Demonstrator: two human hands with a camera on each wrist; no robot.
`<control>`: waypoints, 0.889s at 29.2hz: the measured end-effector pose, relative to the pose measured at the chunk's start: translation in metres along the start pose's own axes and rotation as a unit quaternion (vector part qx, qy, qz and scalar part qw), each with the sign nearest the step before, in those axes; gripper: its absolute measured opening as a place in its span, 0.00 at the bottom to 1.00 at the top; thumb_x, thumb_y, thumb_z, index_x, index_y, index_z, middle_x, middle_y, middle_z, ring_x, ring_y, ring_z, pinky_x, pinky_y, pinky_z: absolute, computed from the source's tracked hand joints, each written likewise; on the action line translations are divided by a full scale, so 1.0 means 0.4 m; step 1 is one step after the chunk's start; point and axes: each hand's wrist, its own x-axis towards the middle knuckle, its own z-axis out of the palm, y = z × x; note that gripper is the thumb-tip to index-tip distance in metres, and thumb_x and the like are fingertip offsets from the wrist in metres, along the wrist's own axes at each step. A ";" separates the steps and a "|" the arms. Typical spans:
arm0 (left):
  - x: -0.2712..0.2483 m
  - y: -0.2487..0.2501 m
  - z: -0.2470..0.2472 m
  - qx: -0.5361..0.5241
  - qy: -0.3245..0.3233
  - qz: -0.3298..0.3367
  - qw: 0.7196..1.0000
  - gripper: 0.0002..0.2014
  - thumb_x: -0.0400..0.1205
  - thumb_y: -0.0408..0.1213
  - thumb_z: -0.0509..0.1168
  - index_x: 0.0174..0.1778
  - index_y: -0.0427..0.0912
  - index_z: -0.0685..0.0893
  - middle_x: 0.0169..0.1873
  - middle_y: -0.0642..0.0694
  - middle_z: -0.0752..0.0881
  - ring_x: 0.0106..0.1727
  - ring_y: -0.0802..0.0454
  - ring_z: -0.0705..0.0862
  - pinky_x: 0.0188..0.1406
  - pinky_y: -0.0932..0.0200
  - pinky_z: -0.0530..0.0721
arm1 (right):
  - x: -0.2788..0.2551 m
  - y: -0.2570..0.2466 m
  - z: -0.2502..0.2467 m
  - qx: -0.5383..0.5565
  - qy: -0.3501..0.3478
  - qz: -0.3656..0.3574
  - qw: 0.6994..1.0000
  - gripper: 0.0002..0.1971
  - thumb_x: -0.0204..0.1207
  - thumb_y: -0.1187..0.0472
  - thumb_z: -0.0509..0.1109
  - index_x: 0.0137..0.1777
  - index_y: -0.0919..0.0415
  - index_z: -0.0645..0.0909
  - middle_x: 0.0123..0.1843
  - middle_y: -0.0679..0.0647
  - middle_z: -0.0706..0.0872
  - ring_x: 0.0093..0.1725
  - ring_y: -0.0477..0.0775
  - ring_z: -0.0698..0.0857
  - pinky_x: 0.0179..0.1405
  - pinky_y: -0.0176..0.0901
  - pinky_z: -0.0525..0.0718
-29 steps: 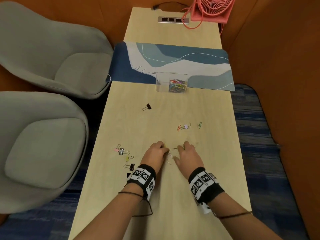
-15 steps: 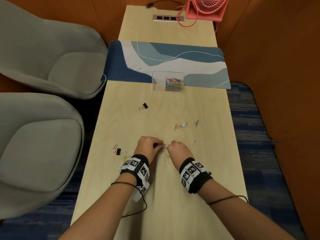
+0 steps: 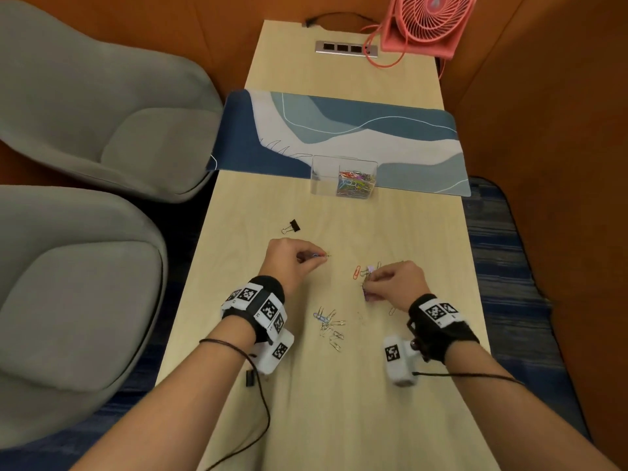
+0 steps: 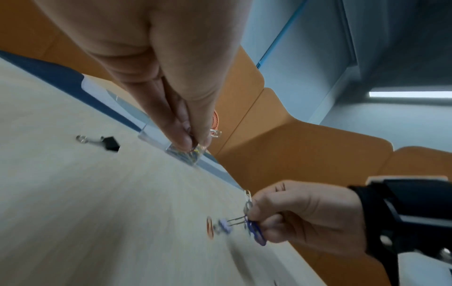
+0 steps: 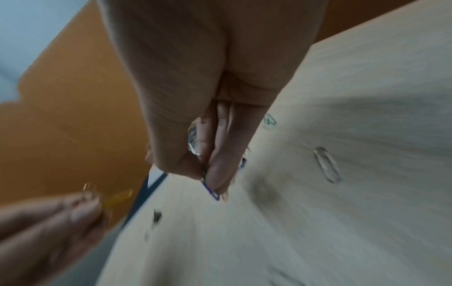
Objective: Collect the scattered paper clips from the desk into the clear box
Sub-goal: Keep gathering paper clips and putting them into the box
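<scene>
Clips [image 3: 366, 289] half-hidden in right hand [image 3: 396, 283]

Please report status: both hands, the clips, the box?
Left hand pinches clips. Right hand pinches clips. Clear box partly filled, ahead. Loose clips on desk; path open.
</scene>
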 end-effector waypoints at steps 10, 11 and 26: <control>0.319 0.135 -0.019 0.000 0.034 0.077 0.996 0.06 0.73 0.38 0.78 0.45 0.44 0.93 0.30 0.55 0.87 0.31 0.66 0.81 0.39 0.75 0.80 | 0.135 -0.179 -0.159 0.381 0.007 -0.054 0.923 0.01 0.73 0.73 0.72 0.42 0.71 0.85 0.37 0.60 0.88 0.36 0.51 0.89 0.39 0.32 0.86; 0.351 0.146 -0.010 0.002 0.035 0.079 0.996 0.06 0.73 0.38 0.78 0.44 0.43 0.93 0.30 0.54 0.87 0.31 0.63 0.81 0.39 0.74 0.81 | 0.152 -0.200 -0.169 0.392 0.013 -0.068 0.917 0.02 0.74 0.72 0.71 0.42 0.71 0.85 0.36 0.60 0.88 0.36 0.49 0.89 0.38 0.31 0.86; 0.540 0.090 0.096 0.159 0.027 0.149 0.976 0.05 0.71 0.43 0.80 0.40 0.50 0.93 0.38 0.52 0.82 0.37 0.51 0.82 0.41 0.47 0.86 | 0.337 -0.263 -0.186 0.429 0.062 -0.081 0.897 0.02 0.73 0.72 0.74 0.43 0.72 0.85 0.37 0.60 0.89 0.33 0.50 0.89 0.37 0.32 0.87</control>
